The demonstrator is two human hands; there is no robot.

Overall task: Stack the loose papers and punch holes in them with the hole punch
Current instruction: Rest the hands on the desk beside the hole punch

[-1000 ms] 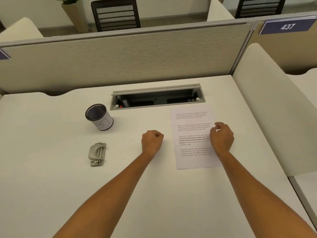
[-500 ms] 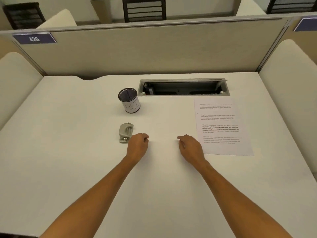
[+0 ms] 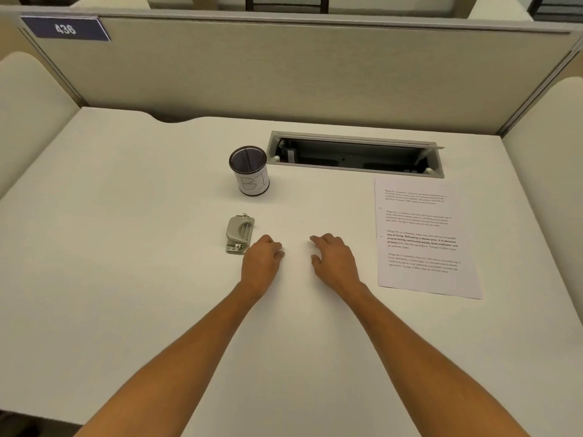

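Risk as I read it: both hands empty, left hand [image 3: 262, 263] loosely curled just beside the hole punch [image 3: 238, 234], right hand [image 3: 334, 261] relaxed short of the papers [image 3: 422, 238] at desk [image 3: 126, 216] right, so a one-handed grab may skew the stack before punching.

Two bare hands rest on a white counter [image 3: 126, 247]: the left hand [image 3: 261, 260] loosely curled just beside a grey metal hole punch [image 3: 239, 234], the right hand [image 3: 334, 260] empty, fingers [image 3: 315, 239] spread. A printed white paper sheet [image 3: 422, 234] lies to the right, a black mesh pen cup [image 3: 249, 170] behind.
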